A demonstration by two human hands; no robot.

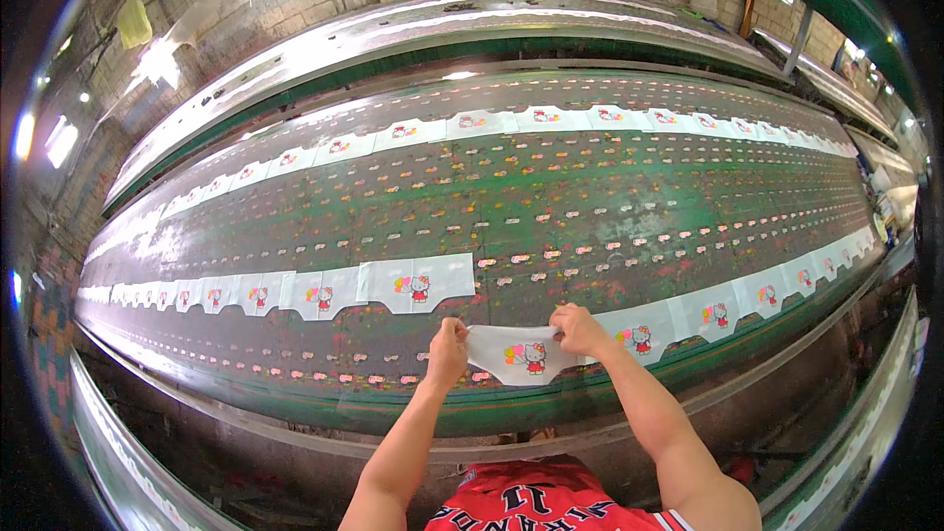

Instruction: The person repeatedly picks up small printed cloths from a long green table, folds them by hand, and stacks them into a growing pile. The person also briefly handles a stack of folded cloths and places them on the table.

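white printed piece (524,366) held by its upper corners in both hands

the piece lies at the near side of a long table (413,226), directly before the person. the left hand (448,346) is closed in a pinch on its upper left corner; the right hand (580,329) grips the upper right corner in the same way, fingers drawn together. the top edge sags slightly between them, and the print, a cartoon figure (534,358) in red with balloons, faces up.

state of the work: pieces of like shape lie flat in a left run (447,277) and a right run (683,318). the left run ends just short of the held piece and a little farther back; the right run begins just beside the right hand, though whether the held piece touches it cannot be told. a far row (482,124) appears continuous along most of the table. prints show on all the nearer pieces; the most distant are too small to judge. to judge from this arrangement, most pieces are settled, and the held one is the evident exception. whether it is being set down or taken up is not shown.
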